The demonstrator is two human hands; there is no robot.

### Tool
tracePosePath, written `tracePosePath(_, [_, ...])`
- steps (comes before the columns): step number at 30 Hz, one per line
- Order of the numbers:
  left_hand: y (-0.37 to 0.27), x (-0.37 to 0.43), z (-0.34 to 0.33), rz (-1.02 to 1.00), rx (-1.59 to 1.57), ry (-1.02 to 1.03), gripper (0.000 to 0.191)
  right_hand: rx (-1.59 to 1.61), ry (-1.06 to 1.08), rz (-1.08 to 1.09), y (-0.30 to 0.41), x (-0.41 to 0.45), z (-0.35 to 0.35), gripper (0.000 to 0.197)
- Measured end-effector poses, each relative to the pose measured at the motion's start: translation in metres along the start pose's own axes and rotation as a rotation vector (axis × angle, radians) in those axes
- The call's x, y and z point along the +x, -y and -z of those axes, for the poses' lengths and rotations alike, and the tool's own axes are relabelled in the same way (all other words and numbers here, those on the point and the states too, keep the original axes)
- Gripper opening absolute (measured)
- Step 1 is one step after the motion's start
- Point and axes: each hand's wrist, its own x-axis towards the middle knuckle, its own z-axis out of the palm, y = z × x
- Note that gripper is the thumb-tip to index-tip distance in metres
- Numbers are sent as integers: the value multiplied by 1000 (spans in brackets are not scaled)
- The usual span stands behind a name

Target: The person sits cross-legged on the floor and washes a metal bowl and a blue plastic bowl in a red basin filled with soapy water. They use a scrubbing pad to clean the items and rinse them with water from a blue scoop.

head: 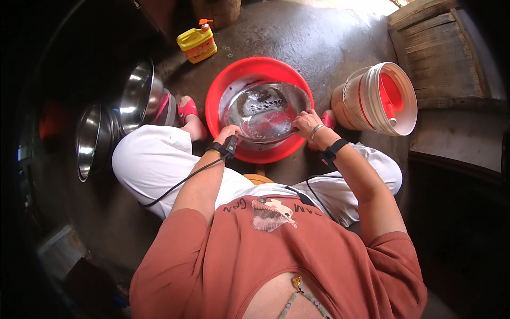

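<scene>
A shiny steel bowl [255,127] sits tilted inside a red plastic basin [261,156] between my feet. Suds and clear liquid show in the steel bowl, and more foam floats in the basin around it. My left hand [230,133] grips the bowl's near left rim, its fingertips partly hidden by the wrist device. At the right rim, my right hand [308,123] has its fingers on the edge; what lies under them is hidden.
Steel bowls [137,97] and another stack [89,141] stand at my left. A white bucket [358,97] with a red dipper [389,93] is at my right, near a wooden panel [442,56]. A yellow pump jug [198,44] stands on the wet floor [271,32] beyond the basin.
</scene>
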Motion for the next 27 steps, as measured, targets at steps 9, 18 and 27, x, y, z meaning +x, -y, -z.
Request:
tracePosePath(9, [36,10,-36,-71,-179,241,14,-114,-43,70,54,43,63,22])
tracePosePath(18, [32,-7,-45,81,-175,404,27,-204,-105,230,99,49,122,28])
tracePosePath(27, [2,-51,-55,49,-322,784,31,-414,-223,548,143,75,160,13])
